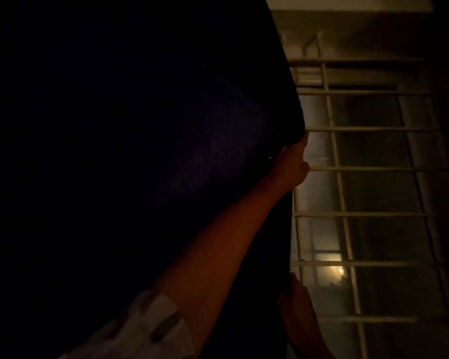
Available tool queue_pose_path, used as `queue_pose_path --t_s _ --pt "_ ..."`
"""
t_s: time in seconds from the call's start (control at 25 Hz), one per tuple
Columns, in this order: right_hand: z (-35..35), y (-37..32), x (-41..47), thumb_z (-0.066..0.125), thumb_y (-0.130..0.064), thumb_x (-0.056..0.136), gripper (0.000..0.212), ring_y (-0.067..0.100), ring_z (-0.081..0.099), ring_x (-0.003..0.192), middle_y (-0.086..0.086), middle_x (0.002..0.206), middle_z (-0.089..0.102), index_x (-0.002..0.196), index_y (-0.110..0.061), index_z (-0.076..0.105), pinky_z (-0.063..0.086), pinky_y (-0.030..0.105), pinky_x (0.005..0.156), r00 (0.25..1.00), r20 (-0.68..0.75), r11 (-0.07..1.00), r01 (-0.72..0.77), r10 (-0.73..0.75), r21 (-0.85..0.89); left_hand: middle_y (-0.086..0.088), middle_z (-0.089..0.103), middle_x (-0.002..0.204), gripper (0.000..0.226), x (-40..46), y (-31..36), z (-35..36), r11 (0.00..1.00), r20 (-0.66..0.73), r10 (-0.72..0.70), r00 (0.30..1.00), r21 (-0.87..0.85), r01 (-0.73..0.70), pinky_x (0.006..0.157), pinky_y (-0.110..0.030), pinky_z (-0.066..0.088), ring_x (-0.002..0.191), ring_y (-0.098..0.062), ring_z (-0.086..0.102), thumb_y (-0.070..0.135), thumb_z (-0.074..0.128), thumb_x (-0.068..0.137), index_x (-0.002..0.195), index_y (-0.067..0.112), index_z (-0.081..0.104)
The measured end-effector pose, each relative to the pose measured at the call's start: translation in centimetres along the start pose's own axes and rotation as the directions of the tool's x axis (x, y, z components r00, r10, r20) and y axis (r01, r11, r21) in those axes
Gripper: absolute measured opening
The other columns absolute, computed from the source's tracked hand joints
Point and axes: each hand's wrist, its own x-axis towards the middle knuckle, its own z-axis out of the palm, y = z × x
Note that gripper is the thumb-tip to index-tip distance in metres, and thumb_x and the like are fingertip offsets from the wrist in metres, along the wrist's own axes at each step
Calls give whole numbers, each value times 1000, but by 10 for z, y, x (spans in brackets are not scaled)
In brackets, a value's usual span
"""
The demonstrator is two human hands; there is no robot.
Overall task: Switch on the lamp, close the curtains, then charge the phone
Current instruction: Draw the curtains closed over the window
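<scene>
Dim room. Dark curtain [140,151] fills the left and centre of the view, its right edge running down beside the barred window [360,177], which is uncovered on the right. Left hand [293,164], arm raised with a pale sleeve [145,330] at the elbow, pinches the curtain edge at mid height, fingers closed on the fabric. Right hand [298,314] sits low on the same edge; fingers appear curled on it, grip hard to tell in the dark. Warm light glows through the lower panes.

Your left hand [293,164] grips the edge of the dark, heavy fabric curtain [140,151]; your right hand [296,309] holds it lower, beside the pale metal window grille [360,169].
</scene>
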Motion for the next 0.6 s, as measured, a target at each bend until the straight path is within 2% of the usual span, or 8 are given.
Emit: queue_pose_path --t_s 0.08,0.2,0.24,0.32,0.36,0.48,0.52,0.6 --pt "-28 11 -2 39 -23 98 33 21 58 111 7 123 60 128 -16 49 46 35 99 1000 28 1000 7 -7 8 -11 10 159 77 4 4 21 1000 -68 -24 997 -19 23 117 -42 27 144 -28 19 -7 45 86 148 21 11" --pt "-43 19 -10 40 -22 98 30 6 62 94 4 116 64 124 -17 53 52 13 75 982 186 989 -4 -24 147 -8 -4 160 79 -4 -12 33 998 -102 -67 993 11 68 120 -40 18 147 -25 0 -11 46 82 148 19 14" --pt "-44 21 -15 41 -26 97 32 6 62 99 0 119 63 127 -20 51 52 13 77 967 256 968 -55 -10 244 -7 -7 160 81 -11 -18 34 996 -112 -84 990 21 87 120 -39 18 147 -23 -3 -13 46 80 148 20 15" --pt "-40 24 -22 43 -40 92 43 7 54 117 -11 130 53 133 -32 41 48 22 94 930 366 924 -121 -21 361 -6 -8 160 84 -26 -27 33 994 -153 -94 984 37 101 119 -36 21 147 -22 -2 -17 43 77 147 21 16" --pt "-35 25 -25 44 -43 90 46 4 50 119 -15 131 49 134 -37 35 47 21 94 918 395 915 -127 -38 383 -6 -6 160 85 -33 -31 31 995 -178 -81 981 51 91 119 -34 21 148 -22 -1 -19 41 77 147 21 16" --pt "-17 27 -35 45 -38 92 46 -5 51 108 -18 126 49 135 -36 30 51 7 72 908 412 890 -126 -74 437 -8 0 160 81 -53 -41 20 992 -220 -21 975 114 48 116 -24 13 148 -21 1 -19 38 80 148 18 15" --pt "-11 27 -39 44 -41 91 47 -4 51 110 -17 128 49 136 -36 30 51 8 73 898 431 888 -130 -83 441 -8 1 160 80 -60 -44 15 991 -232 -1 973 130 32 117 -24 13 148 -21 2 -19 38 80 148 16 15" --pt "0 28 -48 35 -54 87 55 9 53 119 -5 138 50 137 -33 37 50 22 92 871 486 853 -195 -77 485 -9 4 159 81 -74 -47 3 991 -250 32 968 136 2 118 -21 16 147 -21 6 -22 37 78 147 14 15"
